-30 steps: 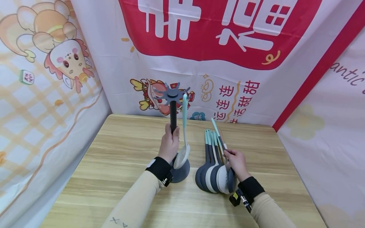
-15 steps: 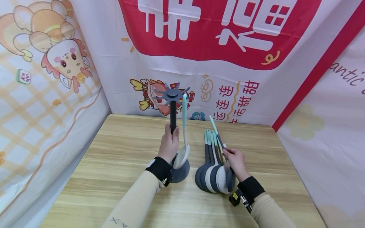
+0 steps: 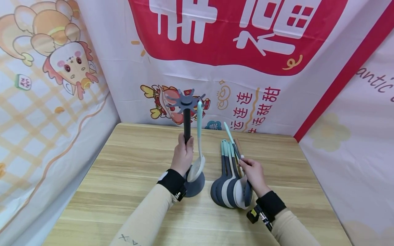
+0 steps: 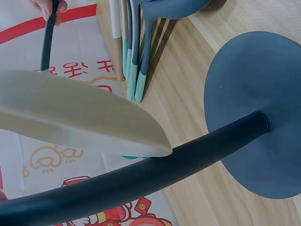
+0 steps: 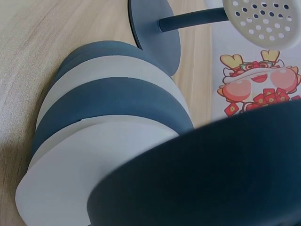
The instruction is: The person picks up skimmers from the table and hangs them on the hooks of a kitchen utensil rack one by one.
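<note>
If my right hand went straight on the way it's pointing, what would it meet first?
Probably the mint-tipped handles of the nested utensils, just past your right hand, though its height over them is unclear.

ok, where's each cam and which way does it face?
Head: worn there, facing forward and down at the table; left hand, right hand, forearms show.
Left wrist: worn there, facing the stand base; right-hand fingers top left, skin sliver left edge.
Right wrist: worn there, facing utensil heads and that base; no hand visible.
Shared: base, in both wrist views.
</note>
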Motion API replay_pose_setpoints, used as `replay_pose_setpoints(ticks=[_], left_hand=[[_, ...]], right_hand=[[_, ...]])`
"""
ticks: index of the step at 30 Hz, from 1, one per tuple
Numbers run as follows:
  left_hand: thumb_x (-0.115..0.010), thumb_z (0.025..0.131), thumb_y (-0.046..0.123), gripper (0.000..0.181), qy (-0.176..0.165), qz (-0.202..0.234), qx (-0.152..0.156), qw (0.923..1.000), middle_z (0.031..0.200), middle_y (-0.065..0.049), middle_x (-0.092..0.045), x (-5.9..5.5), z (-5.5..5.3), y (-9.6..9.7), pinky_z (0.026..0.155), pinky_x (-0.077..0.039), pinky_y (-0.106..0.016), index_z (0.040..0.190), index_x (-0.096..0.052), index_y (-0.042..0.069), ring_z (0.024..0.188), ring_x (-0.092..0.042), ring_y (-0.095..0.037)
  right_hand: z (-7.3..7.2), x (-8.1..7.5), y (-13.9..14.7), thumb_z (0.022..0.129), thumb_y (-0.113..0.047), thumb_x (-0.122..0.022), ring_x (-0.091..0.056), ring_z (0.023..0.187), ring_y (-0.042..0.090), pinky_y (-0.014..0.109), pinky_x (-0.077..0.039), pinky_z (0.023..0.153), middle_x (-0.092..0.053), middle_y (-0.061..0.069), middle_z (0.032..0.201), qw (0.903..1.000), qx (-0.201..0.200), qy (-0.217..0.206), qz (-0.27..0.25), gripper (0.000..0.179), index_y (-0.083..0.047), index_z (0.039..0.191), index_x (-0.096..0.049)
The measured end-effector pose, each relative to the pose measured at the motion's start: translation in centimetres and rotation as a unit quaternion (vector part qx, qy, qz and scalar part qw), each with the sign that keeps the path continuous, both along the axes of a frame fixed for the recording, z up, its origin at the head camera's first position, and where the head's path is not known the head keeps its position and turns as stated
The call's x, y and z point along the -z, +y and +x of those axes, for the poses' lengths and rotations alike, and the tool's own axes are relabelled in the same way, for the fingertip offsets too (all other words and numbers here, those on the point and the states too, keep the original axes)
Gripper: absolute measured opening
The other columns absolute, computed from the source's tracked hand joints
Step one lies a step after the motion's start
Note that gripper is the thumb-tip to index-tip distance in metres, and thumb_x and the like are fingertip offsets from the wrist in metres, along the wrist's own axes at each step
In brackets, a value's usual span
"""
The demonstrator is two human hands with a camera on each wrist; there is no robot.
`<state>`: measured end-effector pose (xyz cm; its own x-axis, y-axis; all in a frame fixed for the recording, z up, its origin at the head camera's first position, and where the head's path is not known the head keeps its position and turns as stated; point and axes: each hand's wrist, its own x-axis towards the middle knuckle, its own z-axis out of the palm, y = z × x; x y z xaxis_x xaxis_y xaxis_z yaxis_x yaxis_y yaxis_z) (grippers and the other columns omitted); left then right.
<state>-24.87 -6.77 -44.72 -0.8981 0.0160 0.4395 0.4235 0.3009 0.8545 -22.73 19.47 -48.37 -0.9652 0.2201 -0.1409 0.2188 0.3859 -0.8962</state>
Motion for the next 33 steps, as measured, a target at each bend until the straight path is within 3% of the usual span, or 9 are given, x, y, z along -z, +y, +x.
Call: replay_pose_setpoints(ticks=[7,14,21,29,33], left_hand=[[-0.036,0.108,0.025,0.021,0.006,-0.002,0.001,1.0000,0.075,-0.008,-0.046,-0.1,0.1,0.0,0.061,-0.041,-0.032,0.115,-0.037,0.006,0.064,-0.046,-0.020],[-0.031,0.108,0.027,0.026,0.013,-0.008,0.010,0.9998,0.076,-0.008,-0.045,-0.2,0.1,0.0,0.060,-0.040,-0.028,0.119,-0.037,0.004,0.065,-0.045,-0.019],[-0.030,0.108,0.024,0.027,-0.021,0.000,0.048,0.9986,0.083,-0.009,-0.045,-0.3,0.2,-0.5,0.061,-0.039,-0.026,0.130,-0.035,0.008,0.068,-0.045,-0.019],[-0.033,0.107,0.014,0.032,-0.034,-0.008,0.063,0.9974,0.089,-0.014,-0.050,-0.3,0.1,-0.9,0.068,-0.042,-0.027,0.138,-0.032,0.006,0.078,-0.052,-0.026],[-0.034,0.108,0.014,0.033,-0.036,-0.007,0.068,0.9970,0.091,-0.014,-0.052,-0.3,0.2,-1.1,0.073,-0.044,-0.029,0.139,-0.033,0.005,0.082,-0.055,-0.028]], right_hand=[[0.2,-0.3,-0.3,0.101,-0.018,-0.057,-0.062,0.108,0.035,0.019,-0.048,0.076,-0.069,0.025,0.116,0.9999,-0.002,0.015,0.001,0.033,0.005,0.124,-0.064],[0.5,-0.5,-0.7,0.100,-0.016,-0.058,-0.066,0.098,0.031,0.019,-0.049,0.074,-0.072,0.022,0.107,0.9990,-0.002,0.041,0.018,0.031,0.005,0.121,-0.066],[0.9,-0.8,-1.2,0.099,-0.013,-0.059,-0.066,0.097,0.031,0.016,-0.049,0.071,-0.073,0.021,0.101,0.9984,-0.009,0.055,0.008,0.031,0.008,0.120,-0.065],[1.2,-0.8,-1.4,0.099,-0.012,-0.059,-0.066,0.100,0.033,0.015,-0.049,0.072,-0.071,0.025,0.106,0.9986,-0.007,0.051,-0.010,0.030,0.008,0.120,-0.065],[1.3,-1.0,-1.4,0.099,-0.013,-0.058,-0.066,0.093,0.024,0.021,-0.051,0.076,-0.071,0.026,0.108,0.9987,-0.007,0.049,-0.010,0.030,0.007,0.121,-0.065]])
